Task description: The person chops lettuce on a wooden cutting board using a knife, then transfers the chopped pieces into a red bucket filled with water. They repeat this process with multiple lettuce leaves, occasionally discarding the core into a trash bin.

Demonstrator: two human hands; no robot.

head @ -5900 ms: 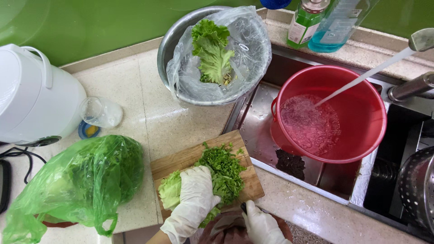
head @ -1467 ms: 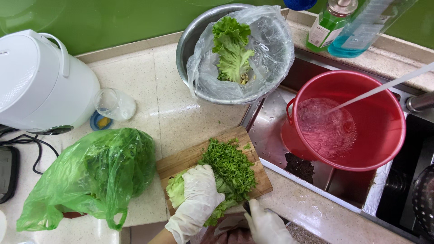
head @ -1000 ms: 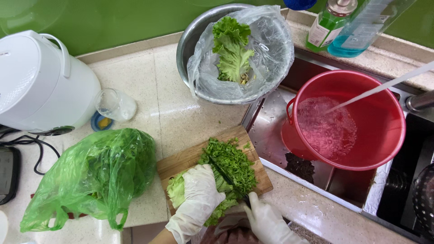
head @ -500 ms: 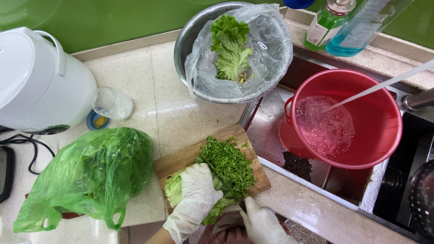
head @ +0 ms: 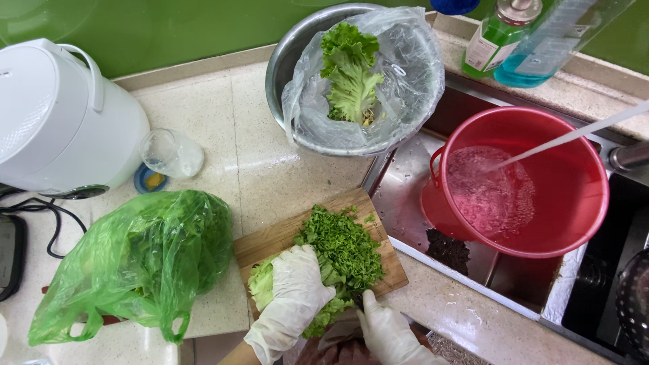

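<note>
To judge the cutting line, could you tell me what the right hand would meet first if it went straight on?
Probably the chopped lettuce on the cutting board; the right hand points up toward it.

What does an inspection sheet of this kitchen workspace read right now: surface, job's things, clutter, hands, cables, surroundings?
Surface: speckled countertop beside a steel sink.
Job's things: lettuce on a wooden cutting board.
Clutter: green plastic bag; bag-lined metal bowl holding a lettuce leaf; clear cup.
Hands: gloved left hand presses the lettuce; gloved right hand at the board's near edge, tool unclear.
Cables: black cord by the white appliance.
Surroundings: water streams into a red bucket; two bottles behind.
</note>
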